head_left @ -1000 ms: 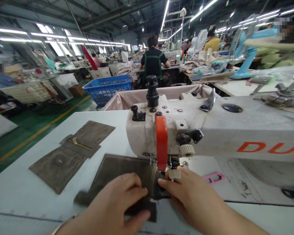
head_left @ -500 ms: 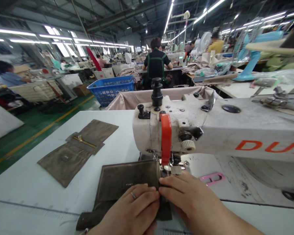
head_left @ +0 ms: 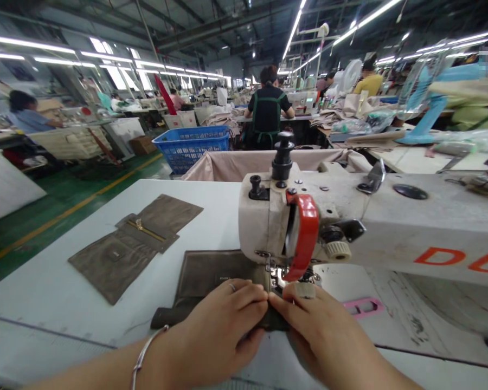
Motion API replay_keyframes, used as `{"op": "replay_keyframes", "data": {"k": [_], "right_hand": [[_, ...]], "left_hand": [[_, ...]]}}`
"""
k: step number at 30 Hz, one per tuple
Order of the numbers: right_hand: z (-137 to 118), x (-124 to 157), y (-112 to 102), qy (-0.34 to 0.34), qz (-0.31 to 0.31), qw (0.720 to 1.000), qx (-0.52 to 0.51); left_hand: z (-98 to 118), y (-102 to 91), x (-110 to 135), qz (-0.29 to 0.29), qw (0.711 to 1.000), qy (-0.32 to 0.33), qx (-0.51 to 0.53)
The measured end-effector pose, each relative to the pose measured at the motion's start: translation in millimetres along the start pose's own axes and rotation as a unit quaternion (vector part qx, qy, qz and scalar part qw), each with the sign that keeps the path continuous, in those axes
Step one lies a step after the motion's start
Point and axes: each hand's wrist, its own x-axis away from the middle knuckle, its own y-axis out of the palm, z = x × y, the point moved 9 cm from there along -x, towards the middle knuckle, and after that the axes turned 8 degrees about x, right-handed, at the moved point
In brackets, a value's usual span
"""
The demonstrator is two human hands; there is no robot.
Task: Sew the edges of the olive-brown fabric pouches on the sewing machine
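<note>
A dark brown fabric piece (head_left: pixel 211 273) lies under the needle of a white sewing machine (head_left: pixel 350 222) with a red guard (head_left: pixel 305 238). My left hand (head_left: pixel 217 330), with a ring and a bracelet, presses flat on the piece's near edge, fingers together. Just in front of the presser foot, my right hand (head_left: pixel 321 330) rests on the same piece, fingertips meeting the left hand's. Both hands hold the fabric down on the white table (head_left: pixel 44 303).
A stack of brown zippered pieces (head_left: pixel 134 241) lies at the table's left. A pink clip (head_left: pixel 361 306) sits right of the needle. Beyond are a cloth bin (head_left: pixel 276 160), a blue basket (head_left: pixel 191 143), a seated worker's back (head_left: pixel 268 111) and a blue fan (head_left: pixel 427 108).
The view has shifted left, so the machine sits further right. Both hands have moved up closer to the needle, pushing the fabric piece forward under the foot.
</note>
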Motion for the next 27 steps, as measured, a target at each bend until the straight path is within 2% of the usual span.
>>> {"op": "replay_keyframes", "data": {"k": [5,7,11,14,17,21,27], "right_hand": [[8.0,2.1,15.3,0.032,-0.047,0.998,0.003],[8.5,1.7,14.5,0.038,-0.052,0.998,-0.002],[10.7,-3.3,-5.2,0.050,0.002,0.998,-0.030],[18.9,-6.7,-16.5,0.074,0.037,0.996,-0.023],[24.4,-7.5,-15.0,0.086,0.028,0.996,0.006],[22.2,-4.4,-12.7,0.091,0.021,0.995,0.035],[3.7,-3.7,-2.5,0.033,0.003,0.994,-0.105]], "left_hand": [[-9.4,-4.0,-8.7,0.031,0.999,0.032,-0.006],[-15.9,-4.9,-9.3,0.029,0.999,0.036,-0.004],[-27.8,-8.0,-5.6,-0.004,0.998,0.064,0.001],[-34.4,-17.1,-0.6,0.007,0.996,0.085,0.000],[-38.2,-21.0,2.3,0.026,0.997,0.071,0.021],[-30.9,-15.5,1.5,0.059,0.997,0.030,0.045],[-22.0,-6.6,-1.9,0.120,0.992,-0.018,0.034]]}}
